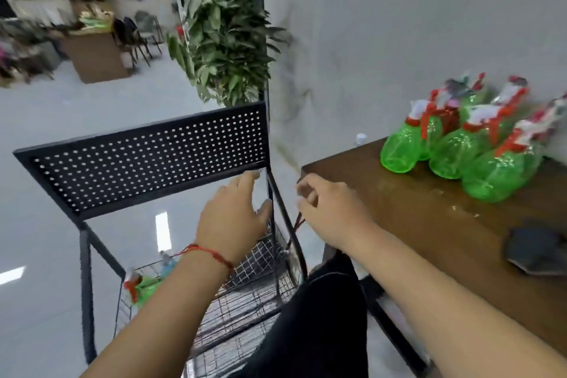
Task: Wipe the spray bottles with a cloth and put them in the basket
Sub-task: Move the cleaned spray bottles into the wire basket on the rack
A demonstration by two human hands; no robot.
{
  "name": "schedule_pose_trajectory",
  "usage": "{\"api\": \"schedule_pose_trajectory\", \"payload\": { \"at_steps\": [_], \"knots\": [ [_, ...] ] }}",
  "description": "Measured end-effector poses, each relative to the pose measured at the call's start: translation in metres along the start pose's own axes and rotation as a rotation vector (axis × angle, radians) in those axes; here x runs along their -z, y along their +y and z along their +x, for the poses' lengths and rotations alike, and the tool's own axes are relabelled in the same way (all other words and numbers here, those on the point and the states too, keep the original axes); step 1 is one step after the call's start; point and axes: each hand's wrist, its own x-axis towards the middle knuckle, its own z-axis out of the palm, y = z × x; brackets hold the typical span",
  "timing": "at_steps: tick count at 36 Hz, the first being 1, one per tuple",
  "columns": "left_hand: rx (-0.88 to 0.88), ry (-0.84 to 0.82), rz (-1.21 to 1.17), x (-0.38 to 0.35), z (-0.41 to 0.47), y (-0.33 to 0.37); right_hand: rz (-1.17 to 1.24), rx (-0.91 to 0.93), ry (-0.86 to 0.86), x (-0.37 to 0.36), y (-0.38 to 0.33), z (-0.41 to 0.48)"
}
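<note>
Several green spray bottles (454, 147) with red and white trigger heads stand in a cluster at the back of a brown table (414, 218) on the right. A dark grey cloth (537, 250) lies near the table's right edge. Below me a wire basket (254, 279) sits low in a black cart, with one green spray bottle (144, 288) lying in its left end. My left hand (236, 212) hovers over the basket with relaxed fingers, holding nothing. My right hand (328, 205) hangs beside the table's left corner, fingers loosely curled, empty.
The black cart has a perforated metal top shelf (147, 159) in front of my hands. A leafy potted plant (227, 46) stands behind it beside a grey wall. Chairs and a wooden counter stand far off at the left across a pale floor.
</note>
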Motion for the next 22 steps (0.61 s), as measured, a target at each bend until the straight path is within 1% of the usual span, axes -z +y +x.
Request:
{"api": "schedule_pose_trajectory", "payload": {
  "at_steps": [10,13,18,20,22],
  "knots": [
    [-0.325,-0.052,-0.042,0.001,0.069,0.129,-0.107,-0.140,0.325,0.118,0.079,-0.018],
    [-0.408,-0.059,-0.069,0.001,0.099,0.174,-0.209,-0.191,0.439,0.154,0.107,-0.016],
    [-0.488,-0.068,-0.080,-0.011,0.149,0.251,-0.430,-0.313,0.592,0.206,0.148,-0.015],
    [-0.511,-0.112,-0.061,-0.018,0.167,0.276,-0.487,-0.378,0.614,0.221,0.162,-0.015],
    [-0.512,-0.157,-0.024,-0.025,0.181,0.295,-0.517,-0.455,0.566,0.230,0.173,-0.016]
  ]
}}
